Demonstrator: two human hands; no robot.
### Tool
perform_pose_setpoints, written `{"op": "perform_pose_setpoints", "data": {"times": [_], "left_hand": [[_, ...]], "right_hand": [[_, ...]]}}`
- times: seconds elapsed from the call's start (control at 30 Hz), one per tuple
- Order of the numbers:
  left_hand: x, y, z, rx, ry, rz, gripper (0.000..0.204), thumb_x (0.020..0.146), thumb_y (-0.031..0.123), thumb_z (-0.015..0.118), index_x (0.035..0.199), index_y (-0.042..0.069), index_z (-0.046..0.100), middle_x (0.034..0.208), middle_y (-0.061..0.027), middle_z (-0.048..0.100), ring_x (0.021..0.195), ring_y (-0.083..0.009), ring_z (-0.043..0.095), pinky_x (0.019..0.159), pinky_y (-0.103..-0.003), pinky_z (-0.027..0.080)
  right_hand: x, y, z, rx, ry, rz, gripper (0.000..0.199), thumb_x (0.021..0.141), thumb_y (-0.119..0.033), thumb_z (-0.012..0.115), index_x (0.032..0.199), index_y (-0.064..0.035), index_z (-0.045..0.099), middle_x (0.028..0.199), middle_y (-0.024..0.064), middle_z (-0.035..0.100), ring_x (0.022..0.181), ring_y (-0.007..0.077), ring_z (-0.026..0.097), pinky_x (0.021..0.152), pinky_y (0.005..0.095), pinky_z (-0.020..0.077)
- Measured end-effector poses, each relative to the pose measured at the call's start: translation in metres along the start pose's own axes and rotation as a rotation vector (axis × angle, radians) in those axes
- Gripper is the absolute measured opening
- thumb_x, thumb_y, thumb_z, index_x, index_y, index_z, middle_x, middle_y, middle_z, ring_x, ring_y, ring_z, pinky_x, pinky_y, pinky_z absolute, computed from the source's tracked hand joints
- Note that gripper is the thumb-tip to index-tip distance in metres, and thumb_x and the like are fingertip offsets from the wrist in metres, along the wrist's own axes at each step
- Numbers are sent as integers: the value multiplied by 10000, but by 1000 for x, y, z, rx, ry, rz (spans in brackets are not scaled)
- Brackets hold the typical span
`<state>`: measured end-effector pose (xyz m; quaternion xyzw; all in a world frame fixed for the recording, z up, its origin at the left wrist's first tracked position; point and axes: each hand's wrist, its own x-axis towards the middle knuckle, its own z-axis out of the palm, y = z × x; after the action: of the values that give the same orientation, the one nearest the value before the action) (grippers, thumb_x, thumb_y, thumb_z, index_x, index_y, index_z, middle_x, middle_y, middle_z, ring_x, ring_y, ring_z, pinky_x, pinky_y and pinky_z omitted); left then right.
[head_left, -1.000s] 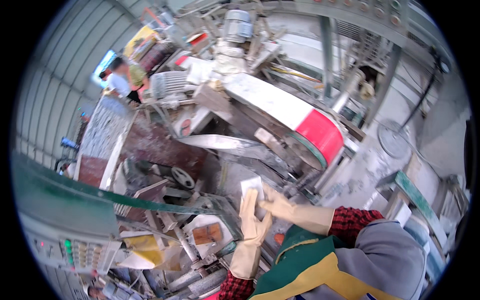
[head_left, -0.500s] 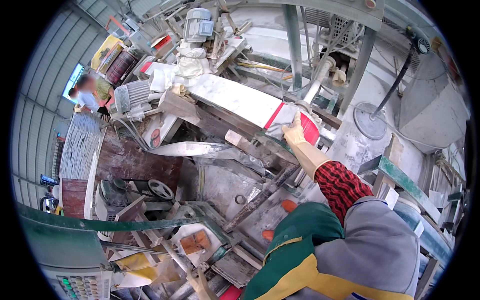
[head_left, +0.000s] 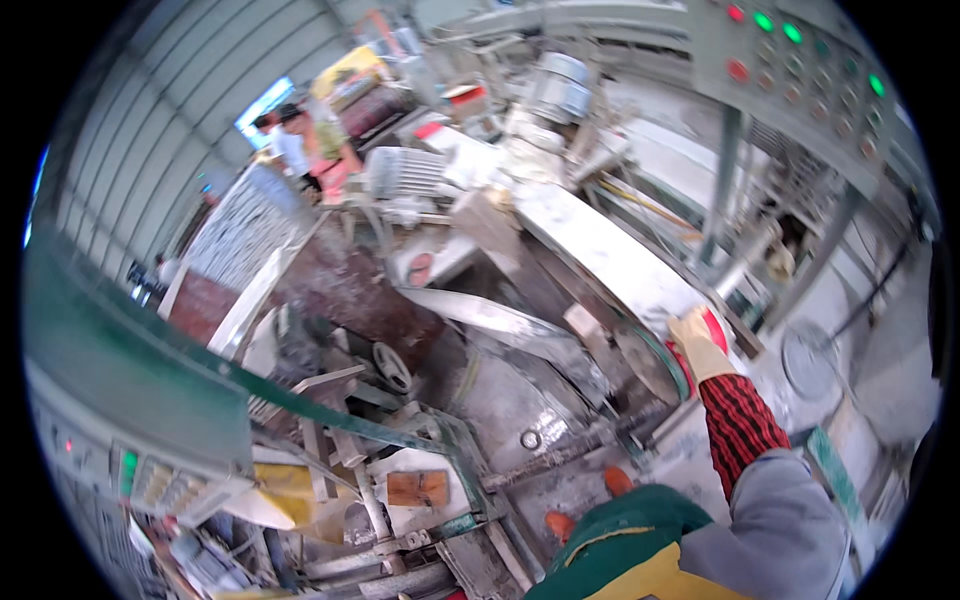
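The gloved right hand (head_left: 702,345), forearm (head_left: 741,428) extended forward, touches the red-and-white conveyor belt (head_left: 610,245). Whether it grasps cannot be told.

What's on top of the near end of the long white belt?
The gloved right hand lies over the near end of the belt, a red patch showing beside it. Whatever is directly under the hand is covered.

Right hand (head_left: 700,347), cream glove, on the red end of the white belt (head_left: 605,245). Motor (head_left: 560,88) near the belt's far end. Handwheel (head_left: 392,367) left of the pale curved strip (head_left: 500,318). Brown block (head_left: 418,489) lower centre. Upper-right panel (head_left: 800,85): red and green lamps lit. People (head_left: 322,148) at back, blurred.
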<state>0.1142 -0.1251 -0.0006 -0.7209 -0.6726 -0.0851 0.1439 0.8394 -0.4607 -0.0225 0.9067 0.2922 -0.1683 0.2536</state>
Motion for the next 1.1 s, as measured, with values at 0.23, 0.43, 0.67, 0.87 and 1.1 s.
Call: {"op": "perform_pose_setpoints", "data": {"times": [0.23,0.43,0.67,0.87,1.1], "left_hand": [[-4,-1,11,-2,134,70,692,858,560,567,1267,4,517,1151,-280,577,1074,-436,545,905,-541,451],[21,1,-23,-108,104,-88,734,902,505,553,1394,-16,396,1396,-265,422,1305,-399,389,1090,-482,319],[45,18,-26,-44,-170,-92,676,920,537,479,1407,71,419,1313,-223,517,1185,-391,480,1007,-466,370],[18,9,-19,139,-84,-83,608,926,527,459,1349,89,478,1178,-172,581,1073,-401,522,949,-483,403],[21,13,-9,143,-306,-204,678,951,588,338,1442,121,337,1377,-130,427,1282,-438,347,1042,-489,297]], "right_hand": [[39,11,19,-136,-91,-48,473,941,-340,536,1340,-87,501,1249,68,614,1125,338,597,910,570,456],[12,-27,57,1904,367,429,355,977,-291,470,1293,-131,478,977,91,597,814,254,605,640,384,483],[31,6,99,2802,686,-31,518,896,-80,579,1385,-155,426,768,45,521,673,173,539,660,396,492],[-8,-29,35,2880,701,166,579,920,-63,538,1458,-97,327,1364,167,468,1195,308,503,969,438,441],[-72,-77,-9,2728,786,381,500,974,-85,434,1453,-55,297,1426,219,409,1321,358,408,1089,440,382]]}}
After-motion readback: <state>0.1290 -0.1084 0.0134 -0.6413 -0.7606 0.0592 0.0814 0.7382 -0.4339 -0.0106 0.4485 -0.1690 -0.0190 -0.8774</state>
